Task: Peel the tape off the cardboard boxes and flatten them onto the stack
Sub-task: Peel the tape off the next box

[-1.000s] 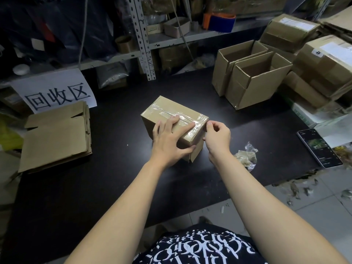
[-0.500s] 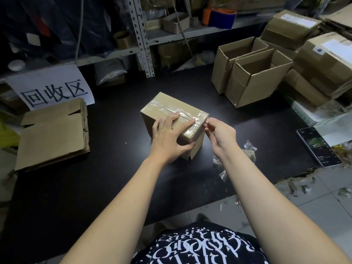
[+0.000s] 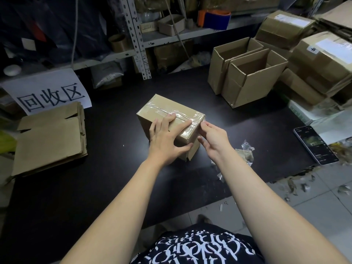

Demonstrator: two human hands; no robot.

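1. the stack [image 3: 51, 138] of flattened cardboard lies at the left edge of the desk [image 3: 114, 168], well apart from the work.
2. the box [image 3: 171, 109] stands mid-desk with its top taped closed. it looks light and thin-walled, so i judge it would slide or dent under a hard pull.
3. the left hand [image 3: 167, 138] lies over the box's near top corner, fingers straight and flat on the lid, thumb against the near face, pinning it down.
4. the tape [image 3: 190, 121] is clear, glossy and wrinkled along the top seam. it is thin and likely to tear, so it is best taken at its end on the right corner and drawn low along the seam.
5. the right hand [image 3: 213, 138] has its fingertips pinched on that tape end.
6. a wad of peeled tape [image 3: 245, 153] lies on the desk near that hand.
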